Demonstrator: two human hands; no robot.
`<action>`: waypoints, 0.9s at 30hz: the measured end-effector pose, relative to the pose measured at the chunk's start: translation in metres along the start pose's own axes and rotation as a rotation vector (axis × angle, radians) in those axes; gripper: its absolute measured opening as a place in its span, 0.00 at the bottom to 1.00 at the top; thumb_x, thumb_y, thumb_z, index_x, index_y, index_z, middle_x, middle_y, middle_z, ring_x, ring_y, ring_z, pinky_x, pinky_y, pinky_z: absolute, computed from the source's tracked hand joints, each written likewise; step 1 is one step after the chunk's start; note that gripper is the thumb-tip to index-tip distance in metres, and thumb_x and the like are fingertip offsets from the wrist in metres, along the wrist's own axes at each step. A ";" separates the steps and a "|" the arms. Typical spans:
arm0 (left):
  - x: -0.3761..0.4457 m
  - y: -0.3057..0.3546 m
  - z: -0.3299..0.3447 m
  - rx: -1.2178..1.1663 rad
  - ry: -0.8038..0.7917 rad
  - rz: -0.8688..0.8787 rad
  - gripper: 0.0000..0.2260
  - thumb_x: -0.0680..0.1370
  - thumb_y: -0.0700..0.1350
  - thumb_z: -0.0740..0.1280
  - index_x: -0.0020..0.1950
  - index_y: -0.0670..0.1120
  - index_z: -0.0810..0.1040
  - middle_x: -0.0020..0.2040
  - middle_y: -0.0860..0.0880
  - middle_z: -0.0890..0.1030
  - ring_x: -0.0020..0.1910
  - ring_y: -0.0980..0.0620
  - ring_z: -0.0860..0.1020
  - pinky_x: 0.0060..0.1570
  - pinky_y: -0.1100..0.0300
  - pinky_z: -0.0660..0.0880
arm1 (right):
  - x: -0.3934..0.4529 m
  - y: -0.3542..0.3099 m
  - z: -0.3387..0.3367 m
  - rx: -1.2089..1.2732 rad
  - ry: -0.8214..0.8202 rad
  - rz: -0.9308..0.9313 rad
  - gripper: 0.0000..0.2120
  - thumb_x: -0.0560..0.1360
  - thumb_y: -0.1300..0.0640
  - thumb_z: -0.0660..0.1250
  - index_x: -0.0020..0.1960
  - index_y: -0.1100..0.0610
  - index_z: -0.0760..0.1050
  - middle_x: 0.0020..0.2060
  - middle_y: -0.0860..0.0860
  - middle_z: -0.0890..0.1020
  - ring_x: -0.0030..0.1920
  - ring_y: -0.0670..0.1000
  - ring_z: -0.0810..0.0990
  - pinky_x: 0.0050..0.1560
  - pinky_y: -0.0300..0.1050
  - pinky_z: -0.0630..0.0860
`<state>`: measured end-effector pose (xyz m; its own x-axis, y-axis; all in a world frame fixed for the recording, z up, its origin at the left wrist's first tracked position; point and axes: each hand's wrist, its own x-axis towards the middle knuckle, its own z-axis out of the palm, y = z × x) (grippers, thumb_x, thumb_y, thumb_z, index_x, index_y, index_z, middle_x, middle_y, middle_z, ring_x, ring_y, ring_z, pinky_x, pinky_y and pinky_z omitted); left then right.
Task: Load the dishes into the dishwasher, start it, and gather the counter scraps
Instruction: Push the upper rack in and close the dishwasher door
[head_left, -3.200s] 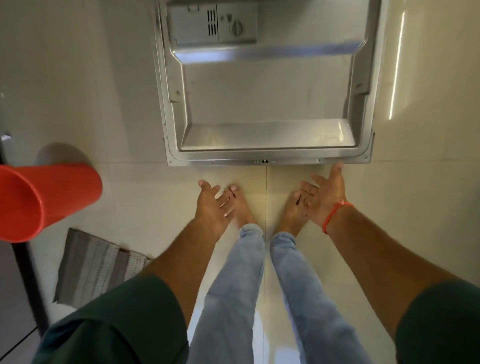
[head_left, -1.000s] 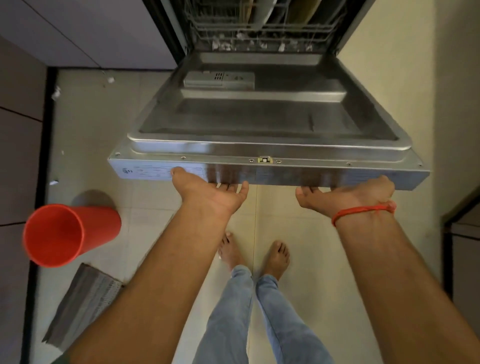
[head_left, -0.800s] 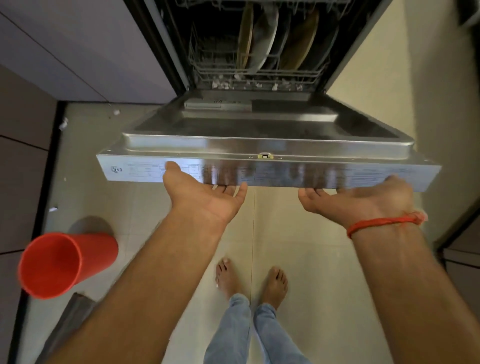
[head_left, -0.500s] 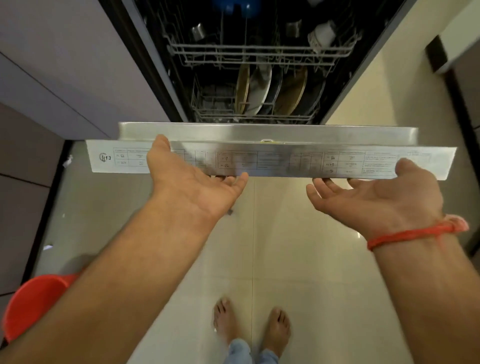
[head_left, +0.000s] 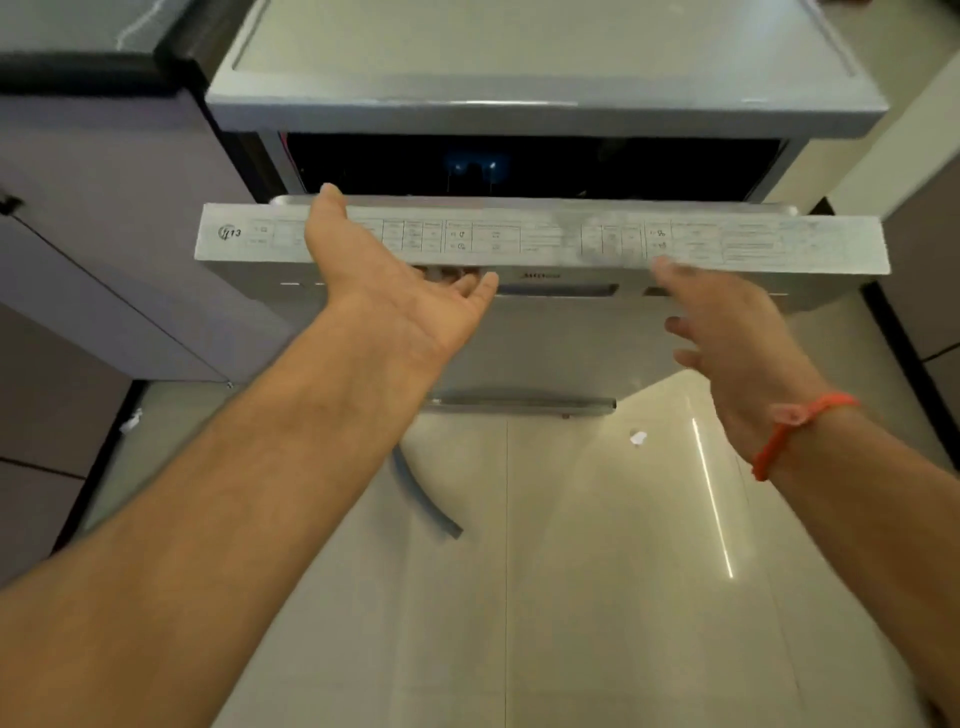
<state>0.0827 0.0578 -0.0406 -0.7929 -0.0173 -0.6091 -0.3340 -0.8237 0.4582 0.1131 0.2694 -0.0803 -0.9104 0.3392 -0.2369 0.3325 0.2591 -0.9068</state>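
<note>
Hands guide the dishwasher door (head_left: 540, 239), at 12 o'clock, nearly shut: left hand (head_left: 400, 291) cups its top edge, right hand (head_left: 727, 332) is released, fingers spread. Slamming risks pinching the left thumb.

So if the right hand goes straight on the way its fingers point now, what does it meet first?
Most likely the grey metal dishwasher door: the open right hand points at its front, just under the labelled top edge. Depth is unclear; the blurred fingertips may already touch.

Narrow dark gap (head_left: 535, 166) above the nearly shut dishwasher door (head_left: 540, 241)
</note>
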 end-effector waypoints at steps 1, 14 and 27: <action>0.003 0.003 0.005 0.011 -0.011 0.003 0.35 0.79 0.66 0.57 0.76 0.42 0.66 0.72 0.35 0.70 0.72 0.31 0.67 0.72 0.36 0.64 | 0.007 0.005 0.001 -0.132 0.031 -0.106 0.27 0.75 0.39 0.67 0.69 0.53 0.73 0.66 0.51 0.74 0.63 0.52 0.76 0.67 0.49 0.71; 0.066 0.038 0.045 0.102 -0.070 0.045 0.41 0.78 0.63 0.63 0.81 0.38 0.54 0.75 0.38 0.65 0.66 0.33 0.73 0.63 0.40 0.74 | 0.119 -0.047 0.020 -1.012 0.088 -0.841 0.36 0.77 0.34 0.60 0.79 0.49 0.56 0.80 0.57 0.52 0.80 0.59 0.53 0.77 0.62 0.47; 0.100 0.060 0.013 1.733 -0.142 1.214 0.11 0.78 0.49 0.66 0.58 0.49 0.82 0.54 0.50 0.80 0.54 0.52 0.77 0.56 0.62 0.71 | 0.169 -0.055 0.034 -1.128 0.149 -0.951 0.36 0.76 0.30 0.52 0.77 0.50 0.59 0.74 0.56 0.64 0.73 0.60 0.63 0.73 0.62 0.56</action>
<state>-0.0234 0.0138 -0.0654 -0.9193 0.0940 0.3822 0.2997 0.7967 0.5249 -0.0678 0.2821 -0.0825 -0.8811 -0.2864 0.3764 -0.2846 0.9567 0.0616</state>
